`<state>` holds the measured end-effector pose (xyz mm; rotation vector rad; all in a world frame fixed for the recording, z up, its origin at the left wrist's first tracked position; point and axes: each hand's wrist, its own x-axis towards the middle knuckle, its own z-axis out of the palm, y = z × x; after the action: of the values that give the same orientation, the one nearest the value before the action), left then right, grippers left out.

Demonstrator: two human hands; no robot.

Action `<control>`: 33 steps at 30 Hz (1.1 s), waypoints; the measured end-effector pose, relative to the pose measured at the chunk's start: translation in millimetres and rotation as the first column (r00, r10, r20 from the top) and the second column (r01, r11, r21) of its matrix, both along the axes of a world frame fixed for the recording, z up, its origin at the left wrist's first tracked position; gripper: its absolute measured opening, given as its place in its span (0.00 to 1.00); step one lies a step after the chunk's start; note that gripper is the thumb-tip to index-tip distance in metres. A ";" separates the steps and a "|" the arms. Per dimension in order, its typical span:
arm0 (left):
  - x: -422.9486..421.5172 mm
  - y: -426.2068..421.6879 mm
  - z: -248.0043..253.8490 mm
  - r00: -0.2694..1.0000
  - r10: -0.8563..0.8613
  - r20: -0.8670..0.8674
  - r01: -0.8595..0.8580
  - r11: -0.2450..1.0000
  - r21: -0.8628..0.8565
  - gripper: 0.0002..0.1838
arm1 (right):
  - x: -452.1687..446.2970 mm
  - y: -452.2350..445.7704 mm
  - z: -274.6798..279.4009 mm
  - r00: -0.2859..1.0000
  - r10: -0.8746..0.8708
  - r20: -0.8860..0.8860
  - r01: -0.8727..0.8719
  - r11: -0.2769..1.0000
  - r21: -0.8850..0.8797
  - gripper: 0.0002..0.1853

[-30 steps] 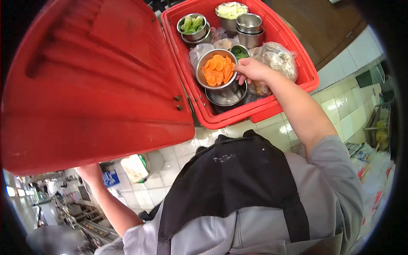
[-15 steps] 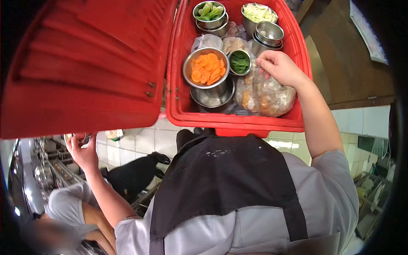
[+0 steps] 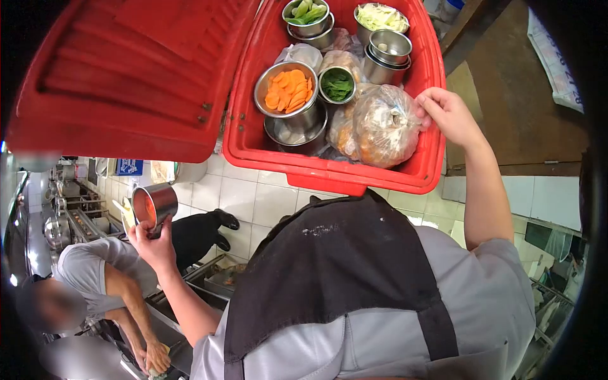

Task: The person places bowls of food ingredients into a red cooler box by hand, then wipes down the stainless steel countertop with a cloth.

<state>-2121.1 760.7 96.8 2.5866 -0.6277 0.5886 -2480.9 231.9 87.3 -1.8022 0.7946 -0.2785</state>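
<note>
Left hand (image 3: 152,239) gripped a steel cup (image 3: 156,206), tilted, orange-red inside, held outside the red cooler (image 3: 329,170). Right hand (image 3: 443,114) was at the side of the clear plastic bag (image 3: 385,126), fingers curled — could not tell whether they pinched the plastic. Bag lay inside the cooler, by its right wall; bowl of sliced carrots (image 3: 289,90) and cup of green leaves (image 3: 337,85) sat to its left.
</note>
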 end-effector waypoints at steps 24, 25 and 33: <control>-250.3 -170.1 38.5 0.949 -0.300 -0.098 0.290 0.951 -0.106 0.25 | 4.6 -14.3 16.3 0.784 0.578 0.226 -0.617 0.765 0.184 0.12; -258.4 -183.5 38.9 0.939 -0.332 -0.087 0.322 0.940 -0.115 0.25 | 8.0 -10.5 14.3 0.760 0.601 0.250 -0.649 0.722 0.238 0.14; -287.4 -246.0 17.3 0.826 -0.537 -0.173 0.515 0.843 -0.156 0.23 | 43.0 23.3 14.7 0.707 0.695 0.132 -0.686 0.629 0.366 0.29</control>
<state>-2408.5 514.7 114.0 2.1888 -1.1486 0.1525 -2437.9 255.2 102.0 -1.5850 0.0913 0.3972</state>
